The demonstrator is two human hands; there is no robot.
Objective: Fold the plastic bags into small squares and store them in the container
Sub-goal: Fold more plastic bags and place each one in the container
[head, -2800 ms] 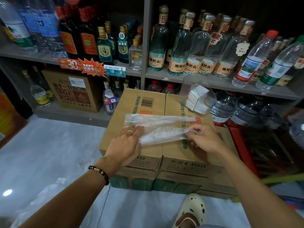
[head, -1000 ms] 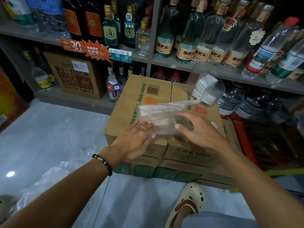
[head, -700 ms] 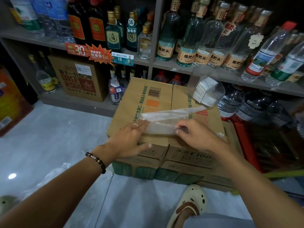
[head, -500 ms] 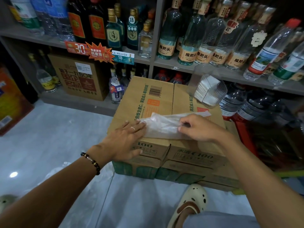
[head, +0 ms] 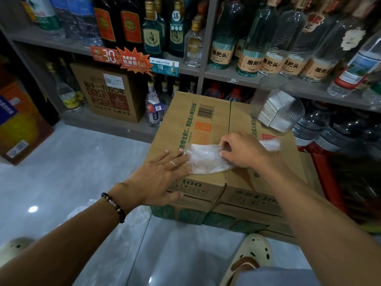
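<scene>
A clear plastic bag point(head: 204, 159), folded into a narrow strip, lies across the top of a cardboard box point(head: 206, 118). My left hand point(head: 160, 176) lies flat with straight fingers, its fingertips pressing the strip's left end against the box. My right hand point(head: 243, 151) pinches the strip near its middle with curled fingers; the strip's right end sticks out beyond it. A clear plastic container point(head: 278, 108) holding several folded white squares stands at the box's back right corner.
Shelves point(head: 237, 77) full of glass and plastic bottles run behind the box. A brown carton point(head: 107, 93) sits on the low shelf at left. Another loose clear bag point(head: 115, 213) lies on the grey floor beside the box. My sandalled foot point(head: 251, 256) stands in front.
The long strip has been folded shorter. My right hand moved left along it and now pinches its middle, while my left hand stayed pressing the left end.
</scene>
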